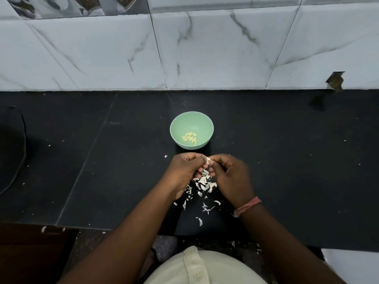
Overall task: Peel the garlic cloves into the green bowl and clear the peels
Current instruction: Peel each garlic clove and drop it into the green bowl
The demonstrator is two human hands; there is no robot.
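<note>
Garlic clove [208, 160]: a small pale piece, partly skinned as far as can be told, pinched between the fingertips of both hands above the black counter [287, 160], just in front of the bowl. It is too small to tell how much skin remains on it.

Far left: a dark rounded object [11, 148] sits at the counter's edge of view, with a thin cord along its side; what it is cannot be told. Below it, a brown cabinet front [30, 253] with a metal handle.

Left hand [185, 171]: fingers curled, thumb and fingertips closed on the clove from the left side. Loose skin also shows under its lower fingers.

Centre: green bowl [178, 121] stands upright on the counter, beyond the hands and apart from them. Peeled cloves [190, 137], pale yellow, lie clustered at its bottom. Peels [202, 186], white and papery, lie heaped on the counter directly under the hands, with stray bits trailing toward the near edge.

Right hand [229, 175]: fingers curled, thumb and forefinger pinching the clove or its skin from the right; which one cannot be told. A pink band [247, 207] circles the wrist.

Behind: white marbled wall tiles [225, 54], with a chipped hole [335, 80] at far right.

Bottom: a cream buttoned shirt [196, 267].
</note>
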